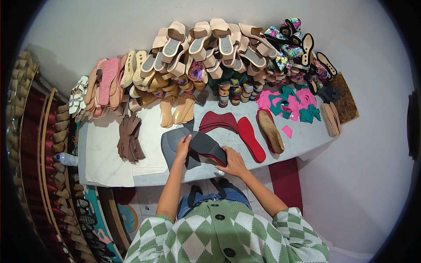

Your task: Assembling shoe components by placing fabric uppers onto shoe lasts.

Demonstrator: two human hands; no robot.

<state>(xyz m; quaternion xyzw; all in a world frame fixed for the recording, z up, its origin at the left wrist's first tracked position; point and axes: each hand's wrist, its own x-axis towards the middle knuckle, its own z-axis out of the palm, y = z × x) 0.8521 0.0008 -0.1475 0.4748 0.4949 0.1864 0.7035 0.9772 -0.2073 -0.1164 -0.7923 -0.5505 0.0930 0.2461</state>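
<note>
Over the table's front edge, both hands grip a dark grey shoe sole [205, 144] with red showing along its near side. My left hand [182, 149] pinches its left end, thumb on top. My right hand [233, 163] is wrapped around the right end; some of its fingers are hidden beneath. Under the left hand lie grey sheet pieces [169, 142]. Just beyond the sole rest curved maroon shoe upper pieces [218, 121]. To the right are a red insole [251, 140] and a worn brown shoe last [270, 131] edged in red.
Finished beige heeled sandals [199, 37] are piled along the wall. Brown strips [130, 140] lie at left, pink and green scraps [289, 103] at right. A rack of shoe lasts [61, 144] and a water bottle [67, 159] stand left of the marble-look table [105, 153].
</note>
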